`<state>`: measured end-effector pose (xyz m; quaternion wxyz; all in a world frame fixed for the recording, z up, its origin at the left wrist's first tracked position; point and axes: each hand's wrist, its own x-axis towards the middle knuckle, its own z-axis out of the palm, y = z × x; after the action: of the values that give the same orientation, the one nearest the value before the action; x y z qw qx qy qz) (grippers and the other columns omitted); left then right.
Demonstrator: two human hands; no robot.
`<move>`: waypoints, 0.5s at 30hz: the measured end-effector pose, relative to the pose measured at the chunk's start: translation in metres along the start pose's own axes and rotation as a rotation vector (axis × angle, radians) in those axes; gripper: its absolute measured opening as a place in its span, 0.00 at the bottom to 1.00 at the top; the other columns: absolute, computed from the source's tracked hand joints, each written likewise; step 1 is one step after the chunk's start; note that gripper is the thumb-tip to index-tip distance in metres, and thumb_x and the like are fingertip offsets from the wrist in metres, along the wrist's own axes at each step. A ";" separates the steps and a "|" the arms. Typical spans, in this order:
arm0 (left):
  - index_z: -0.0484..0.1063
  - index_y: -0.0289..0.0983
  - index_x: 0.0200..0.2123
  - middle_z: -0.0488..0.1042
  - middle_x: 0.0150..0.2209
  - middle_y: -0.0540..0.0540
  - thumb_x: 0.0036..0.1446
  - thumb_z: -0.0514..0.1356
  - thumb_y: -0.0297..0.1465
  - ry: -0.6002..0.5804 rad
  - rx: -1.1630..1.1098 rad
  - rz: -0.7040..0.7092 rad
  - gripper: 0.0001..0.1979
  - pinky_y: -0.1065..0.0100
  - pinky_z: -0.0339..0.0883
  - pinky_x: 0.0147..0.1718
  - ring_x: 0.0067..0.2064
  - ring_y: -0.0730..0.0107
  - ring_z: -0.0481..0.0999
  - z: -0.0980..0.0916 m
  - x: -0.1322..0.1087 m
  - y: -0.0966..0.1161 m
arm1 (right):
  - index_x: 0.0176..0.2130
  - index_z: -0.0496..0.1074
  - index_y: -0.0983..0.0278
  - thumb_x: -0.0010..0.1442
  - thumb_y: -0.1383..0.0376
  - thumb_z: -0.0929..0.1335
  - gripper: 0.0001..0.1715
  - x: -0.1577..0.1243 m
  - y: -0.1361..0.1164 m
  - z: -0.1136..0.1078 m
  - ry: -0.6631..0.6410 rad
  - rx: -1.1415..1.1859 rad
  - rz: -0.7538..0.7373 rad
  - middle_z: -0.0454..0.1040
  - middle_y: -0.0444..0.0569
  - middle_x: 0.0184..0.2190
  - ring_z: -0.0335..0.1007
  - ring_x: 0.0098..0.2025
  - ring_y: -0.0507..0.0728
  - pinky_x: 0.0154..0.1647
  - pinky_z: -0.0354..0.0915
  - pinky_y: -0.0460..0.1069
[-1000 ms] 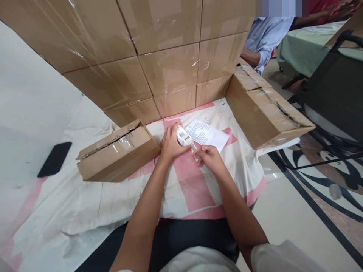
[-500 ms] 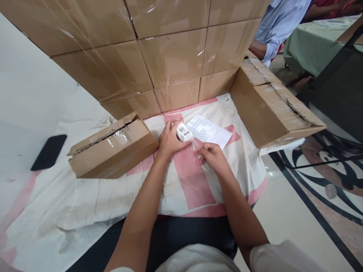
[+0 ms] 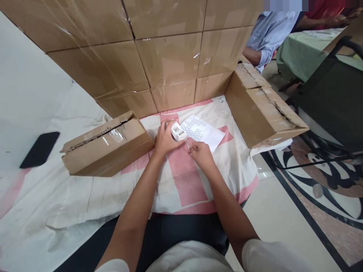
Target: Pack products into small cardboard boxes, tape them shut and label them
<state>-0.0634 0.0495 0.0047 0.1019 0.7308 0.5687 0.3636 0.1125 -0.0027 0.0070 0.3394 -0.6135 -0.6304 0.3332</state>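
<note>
I am viewing a stack of taped cartons [image 3: 170, 60], cut off above, which is standing beyond the left hand [image 3: 164, 139] and the right hand [image 3: 202, 153]. A pink-and-white cloth [image 3: 227, 177] is covering the surface beneath them. One loose carton [image 3: 238, 113] is resting to the right of the right hand, a second carton [image 3: 113, 151] just left of the left. A printed sheet [image 3: 210, 138] is lying flat just beyond the right hand. The left hand is curling around a white device [image 3: 178, 132], its long axis slanting from the left fingertips toward the right hand; the left is touching it, while the right is staying just off its near-right end. Between them a thin clear strip [image 3: 188, 143] is spanning the gap, and the right thumb and fingers are apparently pinching it. The grasp is hiding the device's left side; I am not making out the strip's ends.
</note>
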 end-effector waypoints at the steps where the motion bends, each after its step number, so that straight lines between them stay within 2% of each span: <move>1: 0.66 0.44 0.58 0.66 0.58 0.41 0.40 0.73 0.41 0.006 -0.054 -0.001 0.41 0.54 0.68 0.54 0.58 0.47 0.71 0.000 0.002 -0.002 | 0.18 0.46 0.59 0.49 0.71 0.63 0.20 0.001 0.000 0.000 0.001 0.000 0.009 0.60 0.42 0.16 0.67 0.27 0.55 0.26 0.52 0.48; 3: 0.68 0.44 0.55 0.69 0.54 0.42 0.40 0.73 0.44 0.067 -0.257 -0.076 0.38 0.55 0.70 0.52 0.54 0.50 0.74 -0.002 0.011 -0.011 | 0.18 0.45 0.59 0.48 0.71 0.63 0.20 0.002 0.000 -0.001 -0.004 0.050 0.020 0.58 0.41 0.16 0.68 0.27 0.55 0.26 0.51 0.47; 6: 0.68 0.42 0.49 0.73 0.42 0.44 0.49 0.62 0.57 0.273 -0.731 -0.438 0.31 0.61 0.74 0.36 0.39 0.60 0.78 -0.005 0.028 -0.030 | 0.19 0.44 0.59 0.50 0.69 0.63 0.20 -0.001 0.005 -0.002 -0.024 0.166 0.022 0.54 0.40 0.16 0.73 0.29 0.57 0.25 0.52 0.47; 7: 0.67 0.42 0.48 0.73 0.39 0.45 0.51 0.59 0.59 0.319 -0.843 -0.533 0.31 0.64 0.72 0.31 0.34 0.63 0.77 -0.006 0.031 -0.036 | 0.20 0.44 0.58 0.51 0.68 0.63 0.20 -0.002 0.007 -0.003 -0.029 0.192 0.017 0.53 0.40 0.15 0.74 0.30 0.57 0.25 0.52 0.46; 8: 0.67 0.42 0.47 0.73 0.38 0.45 0.52 0.59 0.59 0.331 -0.898 -0.561 0.31 0.66 0.71 0.28 0.33 0.65 0.76 -0.006 0.032 -0.040 | 0.20 0.44 0.58 0.52 0.67 0.63 0.20 -0.003 0.008 -0.004 -0.034 0.211 0.011 0.52 0.40 0.15 0.76 0.31 0.57 0.25 0.53 0.46; 9: 0.67 0.42 0.47 0.73 0.39 0.45 0.51 0.61 0.58 0.313 -0.897 -0.520 0.30 0.67 0.71 0.29 0.34 0.66 0.76 -0.006 0.031 -0.042 | 0.20 0.44 0.58 0.52 0.66 0.63 0.20 -0.003 0.008 -0.005 -0.035 0.233 0.006 0.52 0.39 0.15 0.76 0.31 0.58 0.26 0.53 0.46; 11: 0.67 0.42 0.50 0.73 0.45 0.45 0.50 0.66 0.50 0.242 -0.772 -0.331 0.29 0.67 0.72 0.36 0.41 0.65 0.77 -0.006 0.025 -0.040 | 0.19 0.45 0.58 0.52 0.65 0.64 0.21 -0.004 0.007 -0.008 -0.038 0.310 0.017 0.52 0.38 0.15 0.77 0.32 0.58 0.27 0.56 0.46; 13: 0.65 0.43 0.54 0.72 0.51 0.44 0.51 0.67 0.44 0.191 -0.589 -0.176 0.29 0.64 0.71 0.46 0.49 0.62 0.75 -0.005 0.017 -0.035 | 0.18 0.47 0.58 0.52 0.64 0.66 0.22 -0.004 0.003 -0.010 -0.047 0.393 0.061 0.52 0.38 0.13 0.78 0.33 0.60 0.27 0.57 0.46; 15: 0.63 0.43 0.57 0.69 0.55 0.43 0.51 0.67 0.42 0.165 -0.434 -0.093 0.31 0.60 0.69 0.53 0.54 0.59 0.73 -0.005 0.011 -0.029 | 0.18 0.48 0.58 0.52 0.64 0.67 0.23 -0.004 -0.002 -0.012 -0.058 0.434 0.110 0.52 0.37 0.11 0.78 0.32 0.60 0.27 0.58 0.46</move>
<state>-0.0877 0.0681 -0.0030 0.2264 0.6326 0.5167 0.5307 0.1215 -0.0070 0.0148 0.4264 -0.5498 -0.5190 0.4966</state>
